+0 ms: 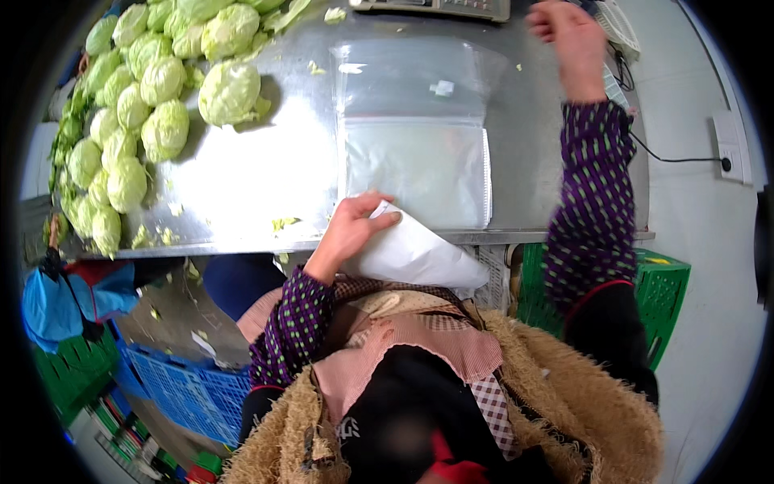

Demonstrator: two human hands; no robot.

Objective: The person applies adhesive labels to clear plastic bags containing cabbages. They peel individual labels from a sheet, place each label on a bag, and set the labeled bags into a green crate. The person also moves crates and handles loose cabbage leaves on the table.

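Observation:
At the table's near edge, my left hand (355, 230) grips a white paper sheet (411, 254) with the thumb on top. The sheet hangs down over the edge toward my lap. Just beyond it lies a stack of clear plastic bags (415, 165), flat on the metal table. My right hand (568, 44) is raised at the far right, its fingers curled together. Whether something small is between them cannot be seen. It is nearest to the scale (476, 8), which is cut off by the top of the view.
Many pale green cabbages (164, 81) are heaped on the left of the metal table (302, 173), with leaf scraps scattered about. A white device (619, 28) with a cable stands at the far right. Below are green crates (661, 298) and a blue crate (189, 395). A socket (730, 149) is on the right wall.

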